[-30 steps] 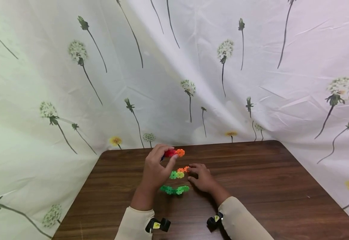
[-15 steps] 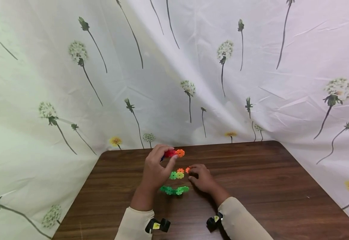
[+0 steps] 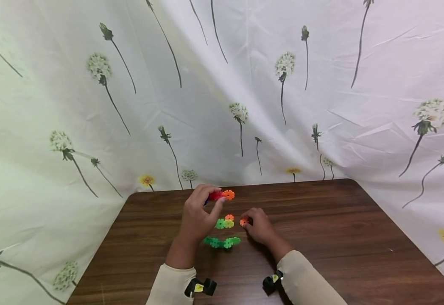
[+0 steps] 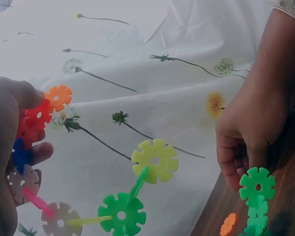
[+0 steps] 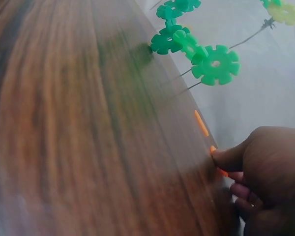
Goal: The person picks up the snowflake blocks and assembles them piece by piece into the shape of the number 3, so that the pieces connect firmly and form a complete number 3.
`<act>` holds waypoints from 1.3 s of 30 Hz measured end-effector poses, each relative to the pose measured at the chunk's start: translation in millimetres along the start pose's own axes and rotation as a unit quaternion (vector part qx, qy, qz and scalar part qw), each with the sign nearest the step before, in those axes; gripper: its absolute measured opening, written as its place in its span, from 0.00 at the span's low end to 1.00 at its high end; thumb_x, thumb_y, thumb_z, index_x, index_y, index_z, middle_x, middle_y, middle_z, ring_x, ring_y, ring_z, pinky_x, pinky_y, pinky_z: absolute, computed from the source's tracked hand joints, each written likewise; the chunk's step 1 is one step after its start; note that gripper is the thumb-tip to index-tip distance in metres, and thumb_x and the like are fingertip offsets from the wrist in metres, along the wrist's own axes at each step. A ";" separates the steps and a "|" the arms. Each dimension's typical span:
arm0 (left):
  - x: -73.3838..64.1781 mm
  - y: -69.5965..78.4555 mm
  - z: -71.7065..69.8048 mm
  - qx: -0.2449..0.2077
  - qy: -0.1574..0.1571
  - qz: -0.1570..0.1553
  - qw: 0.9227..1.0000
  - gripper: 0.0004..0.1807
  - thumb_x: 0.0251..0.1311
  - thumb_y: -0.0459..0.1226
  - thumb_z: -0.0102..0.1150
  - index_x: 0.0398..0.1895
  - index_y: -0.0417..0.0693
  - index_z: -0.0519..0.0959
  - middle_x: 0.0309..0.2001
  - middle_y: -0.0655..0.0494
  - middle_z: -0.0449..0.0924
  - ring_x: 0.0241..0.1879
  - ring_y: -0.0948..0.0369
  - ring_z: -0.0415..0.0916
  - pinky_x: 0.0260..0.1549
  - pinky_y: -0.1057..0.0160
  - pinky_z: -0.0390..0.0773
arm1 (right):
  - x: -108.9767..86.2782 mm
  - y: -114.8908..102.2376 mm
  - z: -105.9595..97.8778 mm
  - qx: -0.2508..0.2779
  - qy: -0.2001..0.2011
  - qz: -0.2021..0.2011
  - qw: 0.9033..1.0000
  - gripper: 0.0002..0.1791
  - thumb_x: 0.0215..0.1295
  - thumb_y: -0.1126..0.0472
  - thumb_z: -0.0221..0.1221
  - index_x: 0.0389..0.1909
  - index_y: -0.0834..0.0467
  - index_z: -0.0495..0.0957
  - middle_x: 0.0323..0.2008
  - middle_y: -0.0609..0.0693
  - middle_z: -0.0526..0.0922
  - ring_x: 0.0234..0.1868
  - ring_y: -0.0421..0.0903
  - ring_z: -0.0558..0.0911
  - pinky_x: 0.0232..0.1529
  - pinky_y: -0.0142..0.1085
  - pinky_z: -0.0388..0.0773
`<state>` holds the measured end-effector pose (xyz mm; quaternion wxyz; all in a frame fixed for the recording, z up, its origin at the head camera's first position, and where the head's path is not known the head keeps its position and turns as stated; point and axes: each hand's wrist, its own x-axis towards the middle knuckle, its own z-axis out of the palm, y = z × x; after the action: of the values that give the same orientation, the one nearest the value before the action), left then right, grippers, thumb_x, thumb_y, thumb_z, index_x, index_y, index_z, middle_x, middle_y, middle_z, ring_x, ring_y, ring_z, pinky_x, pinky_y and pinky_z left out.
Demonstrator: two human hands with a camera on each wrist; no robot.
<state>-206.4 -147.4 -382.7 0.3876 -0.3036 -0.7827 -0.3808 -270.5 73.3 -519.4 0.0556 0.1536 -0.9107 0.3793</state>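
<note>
My left hand (image 3: 199,212) grips the upper end of a chain of interlocking flower-shaped plastic discs (image 4: 121,215). Red discs (image 4: 38,115) sit at its fingers, with an orange disc (image 3: 228,195) sticking out past them. Below the hand, blue, greyish, pink, green and yellow pieces hang in a curve. At the table, my right hand (image 3: 260,226) pinches an orange disc (image 3: 243,222) between thumb and fingers. Another orange disc (image 3: 229,217) lies nearby. Linked green discs (image 3: 222,242) are nearer the person; whether they join the held chain is not clear.
The brown wooden table (image 3: 321,237) reaches back to a white cloth (image 3: 206,106) printed with dandelions. Black bands with small devices (image 3: 200,287) are on both wrists.
My right hand has drawn one orange disc away from the other, slightly right and toward the person, and now pinches it. The left hand has stayed nearly still with the chain.
</note>
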 end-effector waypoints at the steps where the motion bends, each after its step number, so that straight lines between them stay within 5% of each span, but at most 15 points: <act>1: -0.2 -0.3 -0.5 -0.001 0.000 0.001 1.000 0.11 0.66 0.31 0.74 0.49 0.38 0.86 0.47 0.45 0.86 0.43 0.55 0.85 0.44 0.55 0.91 | -0.5 -1.0 0.0 -0.002 -0.007 0.006 1.000 0.10 0.73 0.65 0.70 0.53 0.59 0.89 0.55 0.54 0.86 0.60 0.55 0.78 0.65 0.59 0.74; 9: 0.0 0.4 -1.6 -0.001 0.006 0.006 1.000 0.09 0.68 0.30 0.71 0.48 0.38 0.87 0.47 0.45 0.85 0.43 0.55 0.85 0.41 0.52 0.91 | -2.1 -4.6 -1.2 -0.024 -0.008 0.022 0.999 0.10 0.73 0.62 0.70 0.52 0.57 0.87 0.53 0.54 0.83 0.59 0.55 0.79 0.57 0.55 0.69; 13: -0.2 0.0 -0.8 0.002 0.010 0.010 1.000 0.09 0.67 0.29 0.71 0.48 0.39 0.87 0.47 0.45 0.84 0.42 0.55 0.85 0.40 0.52 0.90 | -2.1 -5.9 -4.0 -0.027 0.004 0.029 0.999 0.08 0.71 0.61 0.73 0.46 0.52 0.86 0.46 0.49 0.88 0.51 0.51 0.85 0.52 0.51 0.62; 16: -0.7 -1.1 -0.4 0.004 0.008 0.009 1.000 0.09 0.67 0.29 0.71 0.48 0.39 0.87 0.48 0.45 0.84 0.42 0.55 0.85 0.40 0.52 0.91 | -1.9 -7.3 -7.8 -0.011 0.005 0.034 0.999 0.10 0.72 0.61 0.72 0.51 0.52 0.86 0.39 0.46 0.89 0.43 0.47 0.85 0.51 0.48 0.60; 21: -0.3 -1.3 -0.7 0.007 0.005 0.013 1.000 0.10 0.67 0.30 0.72 0.49 0.39 0.88 0.48 0.44 0.85 0.43 0.55 0.85 0.41 0.53 0.91 | 0.7 -13.6 -17.9 0.067 0.005 0.025 0.997 0.15 0.77 0.65 0.66 0.62 0.57 0.86 0.37 0.47 0.88 0.37 0.41 0.80 0.45 0.40 0.75; 30: 0.2 -2.5 -1.0 0.005 -0.003 0.035 0.999 0.13 0.66 0.30 0.72 0.52 0.38 0.87 0.49 0.45 0.88 0.43 0.54 0.87 0.40 0.55 0.90 | -0.4 -33.5 -39.5 0.173 -0.013 0.016 0.985 0.15 0.77 0.69 0.64 0.60 0.66 0.86 0.45 0.62 0.90 0.37 0.44 0.84 0.37 0.34 0.83; 35: 0.4 -2.3 -0.7 0.011 -0.003 0.038 0.999 0.12 0.67 0.29 0.71 0.52 0.37 0.88 0.48 0.46 0.87 0.42 0.55 0.85 0.41 0.55 0.89 | -1.6 -42.4 -46.8 0.148 -0.020 -0.012 0.989 0.21 0.70 0.67 0.72 0.63 0.65 0.85 0.58 0.61 0.90 0.48 0.46 0.87 0.47 0.38 0.87; 39: 0.9 -1.4 -0.9 0.017 -0.005 0.038 0.999 0.14 0.67 0.29 0.70 0.55 0.39 0.88 0.48 0.46 0.86 0.43 0.54 0.85 0.42 0.53 0.89 | -2.9 -49.6 -52.2 0.137 -0.027 -0.042 0.989 0.23 0.70 0.64 0.73 0.64 0.65 0.85 0.57 0.60 0.91 0.42 0.45 0.85 0.42 0.35 0.85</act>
<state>-207.6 -148.7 -382.1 0.4028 -0.3289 -0.7787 -0.3510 -252.5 78.0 -449.7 0.0248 0.2079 -0.8443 0.4933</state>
